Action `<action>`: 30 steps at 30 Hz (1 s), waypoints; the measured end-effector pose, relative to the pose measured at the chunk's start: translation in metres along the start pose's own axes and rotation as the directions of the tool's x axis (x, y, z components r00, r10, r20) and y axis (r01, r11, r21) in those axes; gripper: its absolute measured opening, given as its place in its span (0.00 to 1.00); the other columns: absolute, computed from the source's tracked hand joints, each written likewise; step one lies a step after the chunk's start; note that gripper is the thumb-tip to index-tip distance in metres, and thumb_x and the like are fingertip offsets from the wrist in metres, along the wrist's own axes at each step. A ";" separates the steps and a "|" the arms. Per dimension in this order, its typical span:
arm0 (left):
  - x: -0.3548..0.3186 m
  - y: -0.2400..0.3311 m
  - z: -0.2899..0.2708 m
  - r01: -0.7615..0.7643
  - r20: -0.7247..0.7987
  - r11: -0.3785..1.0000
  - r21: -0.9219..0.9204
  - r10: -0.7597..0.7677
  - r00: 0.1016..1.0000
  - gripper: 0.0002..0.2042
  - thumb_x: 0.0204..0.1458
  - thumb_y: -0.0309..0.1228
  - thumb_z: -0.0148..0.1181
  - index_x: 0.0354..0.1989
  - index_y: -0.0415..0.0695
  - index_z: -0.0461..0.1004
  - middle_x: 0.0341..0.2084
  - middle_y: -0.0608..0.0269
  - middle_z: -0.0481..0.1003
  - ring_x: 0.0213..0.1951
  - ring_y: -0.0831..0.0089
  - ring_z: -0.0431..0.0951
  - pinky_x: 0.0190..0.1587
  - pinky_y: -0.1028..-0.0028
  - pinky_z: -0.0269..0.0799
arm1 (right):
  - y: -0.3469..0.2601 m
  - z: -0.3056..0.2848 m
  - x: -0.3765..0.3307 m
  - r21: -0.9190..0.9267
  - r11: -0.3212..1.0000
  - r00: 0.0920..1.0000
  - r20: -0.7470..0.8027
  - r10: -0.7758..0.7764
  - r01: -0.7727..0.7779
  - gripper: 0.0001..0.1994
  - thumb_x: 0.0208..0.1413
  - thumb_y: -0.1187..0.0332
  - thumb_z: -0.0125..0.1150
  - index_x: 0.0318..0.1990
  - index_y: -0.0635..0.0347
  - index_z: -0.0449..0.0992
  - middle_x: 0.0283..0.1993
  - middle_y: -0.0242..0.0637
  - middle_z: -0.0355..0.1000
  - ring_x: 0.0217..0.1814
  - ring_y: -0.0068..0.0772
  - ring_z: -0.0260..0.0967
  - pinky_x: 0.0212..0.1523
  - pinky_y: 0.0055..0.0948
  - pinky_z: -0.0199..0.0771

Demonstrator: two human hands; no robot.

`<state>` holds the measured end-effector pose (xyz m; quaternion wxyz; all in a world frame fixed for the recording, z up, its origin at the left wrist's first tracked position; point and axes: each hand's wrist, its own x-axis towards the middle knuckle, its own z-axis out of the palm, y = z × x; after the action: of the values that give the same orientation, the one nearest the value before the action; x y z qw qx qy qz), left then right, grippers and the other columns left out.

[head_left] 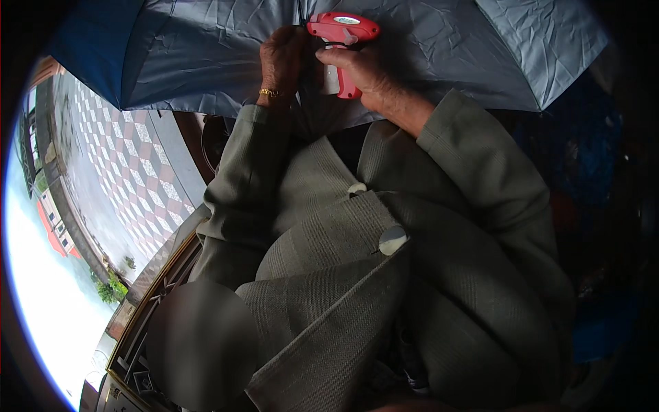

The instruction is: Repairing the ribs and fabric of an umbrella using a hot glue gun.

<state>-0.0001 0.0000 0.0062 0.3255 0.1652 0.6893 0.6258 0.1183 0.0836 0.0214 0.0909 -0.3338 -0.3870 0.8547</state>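
Observation:
An open umbrella [199, 58] with silver-grey fabric and a blue panel at the left spreads across the top of the view. My left hand [280, 63], with a gold bracelet at its wrist, is closed on the umbrella's fabric beside a thin dark rib; its fingertips are partly hidden. Just right of it, my right hand [367, 77] grips a red and white tagging gun [349, 29] by the handle. The gun's narrow front end points left, close to my left hand. Whether its needle pierces the fabric, I cannot tell.
My grey-green jacket [322, 240] fills the middle. On the left, beyond a gold-edged frame [165, 285], lies patterned paving [130, 147], with a building and greenery farther out. Dark blue material [570, 151] hangs at the right.

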 end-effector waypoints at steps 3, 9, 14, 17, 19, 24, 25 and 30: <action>0.000 -0.002 0.001 0.007 -0.005 1.000 -0.031 -0.007 1.000 0.06 0.49 0.28 0.53 0.30 0.38 0.72 0.20 0.71 0.69 0.23 0.85 0.65 0.24 0.82 0.60 | -0.002 0.001 -0.001 0.010 1.000 1.000 0.002 0.012 -0.012 0.09 0.42 0.68 0.63 0.31 0.58 0.73 0.29 0.29 0.71 0.30 0.23 0.69 0.33 0.27 0.70; 0.002 -0.006 0.000 -0.027 0.003 0.994 0.102 0.027 1.000 0.06 0.49 0.27 0.52 0.31 0.37 0.72 0.23 0.67 0.72 0.27 0.82 0.69 0.29 0.80 0.64 | -0.009 -0.001 0.004 0.077 0.993 0.995 0.050 0.089 -0.093 0.10 0.43 0.68 0.61 0.32 0.62 0.72 0.25 0.35 0.70 0.24 0.26 0.69 0.24 0.26 0.70; 0.012 -0.011 -0.003 -0.202 0.040 0.929 0.309 0.199 0.979 0.06 0.48 0.27 0.52 0.30 0.38 0.72 0.23 0.58 0.73 0.26 0.75 0.72 0.30 0.76 0.65 | -0.013 -0.007 0.010 -0.039 0.984 0.983 0.063 0.173 -0.171 0.10 0.44 0.64 0.62 0.29 0.58 0.71 0.22 0.32 0.68 0.19 0.23 0.66 0.19 0.24 0.67; 0.016 -0.010 -0.003 -0.158 0.061 0.846 0.509 0.148 0.987 0.07 0.48 0.29 0.51 0.30 0.40 0.73 0.25 0.55 0.74 0.28 0.71 0.74 0.29 0.73 0.66 | -0.012 -0.011 0.012 -0.039 0.969 0.967 0.062 0.245 -0.243 0.10 0.45 0.64 0.62 0.32 0.58 0.70 0.23 0.30 0.68 0.21 0.23 0.66 0.21 0.24 0.67; 0.016 -0.006 -0.002 -0.211 0.119 0.770 0.602 0.175 0.977 0.07 0.48 0.30 0.51 0.29 0.40 0.73 0.24 0.55 0.74 0.29 0.69 0.75 0.29 0.72 0.66 | -0.008 -0.005 0.006 0.124 0.987 0.994 -0.019 0.107 -0.104 0.13 0.44 0.67 0.62 0.36 0.61 0.70 0.30 0.31 0.68 0.31 0.23 0.67 0.32 0.25 0.68; 0.073 0.018 -0.028 -0.724 0.731 -0.129 0.677 0.226 0.643 0.09 0.46 0.36 0.52 0.30 0.44 0.73 0.22 0.54 0.74 0.27 0.61 0.75 0.28 0.68 0.68 | -0.041 -0.019 0.005 0.007 1.000 0.999 -0.045 0.010 -0.010 0.14 0.43 0.66 0.63 0.38 0.58 0.70 0.35 0.30 0.69 0.35 0.21 0.66 0.34 0.25 0.68; 0.081 0.030 -0.020 -0.727 0.735 -0.133 0.673 0.224 0.640 0.09 0.46 0.36 0.52 0.30 0.44 0.73 0.22 0.54 0.74 0.27 0.61 0.75 0.28 0.68 0.68 | -0.054 -0.021 0.008 0.046 0.999 1.000 -0.015 0.004 -0.003 0.13 0.43 0.66 0.63 0.37 0.57 0.70 0.34 0.30 0.69 0.34 0.20 0.67 0.32 0.25 0.68; 0.132 0.049 0.007 -0.506 0.243 0.514 0.693 0.494 0.835 0.13 0.49 0.37 0.47 0.30 0.39 0.71 0.21 0.60 0.73 0.24 0.71 0.74 0.25 0.73 0.67 | -0.078 -0.020 0.087 0.082 0.922 0.925 -0.077 -0.373 0.378 0.12 0.41 0.67 0.64 0.34 0.58 0.71 0.30 0.31 0.70 0.30 0.22 0.68 0.31 0.25 0.68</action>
<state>-0.1011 0.0971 0.0212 0.0425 0.4767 0.8005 0.3608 0.0572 0.1849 0.0249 0.2805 -0.2742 -0.3994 0.8286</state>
